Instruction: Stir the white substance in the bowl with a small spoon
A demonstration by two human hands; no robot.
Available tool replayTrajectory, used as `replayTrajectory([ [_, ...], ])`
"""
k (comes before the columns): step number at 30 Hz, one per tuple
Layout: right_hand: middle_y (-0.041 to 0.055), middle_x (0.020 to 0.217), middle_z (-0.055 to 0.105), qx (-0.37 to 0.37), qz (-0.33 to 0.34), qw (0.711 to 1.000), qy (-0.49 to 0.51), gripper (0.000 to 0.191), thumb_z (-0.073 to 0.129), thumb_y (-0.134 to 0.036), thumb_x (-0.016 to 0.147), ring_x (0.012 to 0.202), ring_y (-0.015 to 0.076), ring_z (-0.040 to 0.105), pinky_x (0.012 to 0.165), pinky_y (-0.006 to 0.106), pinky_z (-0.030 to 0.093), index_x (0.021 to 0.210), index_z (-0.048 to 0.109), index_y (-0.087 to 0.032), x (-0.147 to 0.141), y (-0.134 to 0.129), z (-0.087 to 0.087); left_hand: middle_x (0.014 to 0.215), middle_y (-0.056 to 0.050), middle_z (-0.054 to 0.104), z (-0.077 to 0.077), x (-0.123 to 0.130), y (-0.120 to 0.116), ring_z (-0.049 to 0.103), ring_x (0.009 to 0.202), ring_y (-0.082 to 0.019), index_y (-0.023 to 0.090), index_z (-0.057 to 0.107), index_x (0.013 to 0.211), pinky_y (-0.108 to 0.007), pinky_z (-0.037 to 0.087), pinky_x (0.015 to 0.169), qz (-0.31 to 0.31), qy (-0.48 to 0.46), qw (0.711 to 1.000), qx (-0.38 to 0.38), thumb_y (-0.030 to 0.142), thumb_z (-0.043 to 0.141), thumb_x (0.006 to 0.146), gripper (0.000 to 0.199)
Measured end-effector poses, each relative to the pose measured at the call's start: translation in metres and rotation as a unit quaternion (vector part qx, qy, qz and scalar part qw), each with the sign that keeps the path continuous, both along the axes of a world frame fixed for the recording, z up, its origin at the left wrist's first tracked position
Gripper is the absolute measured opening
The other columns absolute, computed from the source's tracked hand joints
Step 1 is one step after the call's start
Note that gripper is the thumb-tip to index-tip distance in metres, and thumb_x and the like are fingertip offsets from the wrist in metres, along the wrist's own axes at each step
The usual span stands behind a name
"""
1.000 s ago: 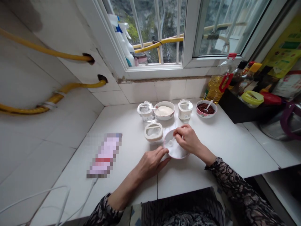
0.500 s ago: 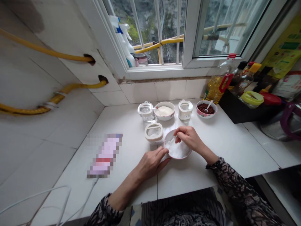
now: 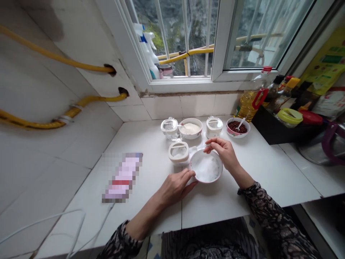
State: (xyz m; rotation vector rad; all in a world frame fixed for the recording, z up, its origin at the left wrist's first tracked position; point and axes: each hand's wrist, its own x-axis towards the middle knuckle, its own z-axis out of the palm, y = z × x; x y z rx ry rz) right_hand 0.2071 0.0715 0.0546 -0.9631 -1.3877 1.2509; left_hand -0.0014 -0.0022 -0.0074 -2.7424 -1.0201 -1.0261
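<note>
Bowl (image 3: 219, 164) is resting against half-open left hand (image 3: 175, 185), likely for steadiness; nearly closed right hand (image 3: 224, 153) is pinching spoon (image 3: 208, 145).

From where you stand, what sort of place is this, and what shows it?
Probably a home kitchen: a bottle of yellow oil, lidded jars and a bowl of dark red beans share the tiled counter.

Square-lidded jar (image 3: 178, 152) just left of bowl (image 3: 206, 166) on countertop (image 3: 145, 158).
</note>
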Motion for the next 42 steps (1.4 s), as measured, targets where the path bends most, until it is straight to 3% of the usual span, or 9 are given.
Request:
replayTrajectory([
  [4, 0.0058, 0.088, 0.077, 0.179, -0.016, 0.98, -0.082, 0.018, 0.05, -0.028, 0.095, 0.081, 0.0175, 0.071, 0.08, 0.036, 0.054, 0.101, 0.065, -0.021, -0.018, -0.015, -0.003, 0.077, -0.002, 0.061, -0.001, 0.0, 0.0, 0.059, 0.056, -0.013, 0.016, 0.05, 0.107, -0.022, 0.046, 0.046, 0.0, 0.0, 1.0, 0.006, 0.029, 0.041, 0.103, 0.016],
  [7, 0.0051, 0.089, 0.077, 0.359, 0.005, 0.909, -0.211, 0.022, 0.045, -0.016, 0.096, 0.079, 0.0175, 0.069, 0.091, 0.041, 0.048, 0.102, 0.066, -0.021, -0.025, -0.019, -0.006, 0.076, -0.002, 0.061, -0.001, 0.001, 0.0, 0.059, 0.056, -0.013, 0.016, 0.05, 0.106, -0.023, 0.046, 0.046, 0.005, 0.0, 1.0, 0.012, 0.029, 0.04, 0.103, 0.017],
  [10, 0.0031, 0.086, 0.077, 0.442, -0.006, 0.861, -0.253, 0.024, 0.045, -0.01, 0.094, 0.073, 0.0162, 0.067, 0.095, 0.041, 0.046, 0.102, 0.064, -0.02, -0.021, -0.017, -0.004, 0.075, -0.001, 0.06, -0.001, 0.001, 0.001, 0.059, 0.055, -0.013, 0.016, 0.049, 0.106, -0.023, 0.046, 0.045, 0.008, 0.004, 1.0, 0.014, 0.029, 0.039, 0.103, 0.017],
  [15, 0.0, 0.068, 0.069, 0.418, -0.096, 0.865, -0.26, 0.018, 0.046, -0.013, 0.091, 0.07, 0.0183, 0.064, 0.083, 0.036, 0.048, 0.087, 0.062, -0.021, 0.002, -0.007, 0.005, 0.076, -0.001, 0.06, 0.0, 0.001, 0.001, 0.06, 0.057, -0.013, 0.016, 0.049, 0.107, -0.022, 0.046, 0.046, 0.001, -0.002, 1.0, 0.012, 0.029, 0.04, 0.103, 0.016],
  [23, 0.0027, 0.067, 0.069, 0.379, -0.03, 0.811, -0.446, 0.019, 0.044, -0.014, 0.086, 0.061, 0.0174, 0.058, 0.094, 0.039, 0.039, 0.079, 0.06, -0.019, 0.01, 0.001, -0.009, 0.076, 0.0, 0.06, 0.001, 0.0, 0.0, 0.055, 0.052, -0.011, 0.016, 0.049, 0.107, -0.022, 0.043, 0.044, -0.003, -0.005, 1.0, -0.005, 0.029, 0.043, 0.102, 0.015],
  [26, 0.003, 0.069, 0.07, 0.339, 0.007, 0.826, -0.45, 0.02, 0.043, -0.012, 0.086, 0.064, 0.0178, 0.059, 0.096, 0.039, 0.038, 0.082, 0.062, -0.019, 0.005, 0.001, -0.016, 0.076, 0.0, 0.06, 0.002, 0.0, -0.001, 0.055, 0.052, -0.011, 0.017, 0.049, 0.107, -0.021, 0.044, 0.045, 0.0, -0.005, 1.0, -0.006, 0.029, 0.043, 0.102, 0.014],
  [30, 0.004, 0.073, 0.071, 0.31, -0.008, 0.846, -0.434, 0.022, 0.043, -0.012, 0.086, 0.064, 0.0181, 0.059, 0.095, 0.039, 0.038, 0.083, 0.064, -0.019, 0.004, 0.002, -0.019, 0.075, 0.001, 0.059, 0.004, 0.0, -0.001, 0.055, 0.052, -0.011, 0.017, 0.049, 0.106, -0.021, 0.043, 0.045, -0.001, -0.002, 1.0, -0.007, 0.029, 0.042, 0.103, 0.015],
  [36, 0.0022, 0.067, 0.069, 0.325, -0.029, 0.846, -0.421, 0.019, 0.046, -0.014, 0.085, 0.062, 0.0176, 0.058, 0.096, 0.04, 0.039, 0.08, 0.064, -0.02, 0.008, 0.001, -0.013, 0.077, 0.0, 0.06, 0.003, 0.0, 0.0, 0.056, 0.053, -0.011, 0.017, 0.05, 0.107, -0.022, 0.044, 0.045, 0.002, -0.003, 1.0, -0.006, 0.029, 0.044, 0.102, 0.014],
  [42, 0.0005, 0.067, 0.069, 0.319, -0.037, 0.871, -0.371, 0.02, 0.046, -0.013, 0.085, 0.064, 0.0174, 0.059, 0.09, 0.037, 0.043, 0.077, 0.062, -0.022, 0.008, -0.001, -0.01, 0.076, 0.001, 0.06, 0.003, 0.0, -0.001, 0.056, 0.054, -0.011, 0.017, 0.05, 0.107, -0.021, 0.043, 0.045, 0.004, -0.002, 1.0, -0.007, 0.027, 0.046, 0.1, 0.012],
])
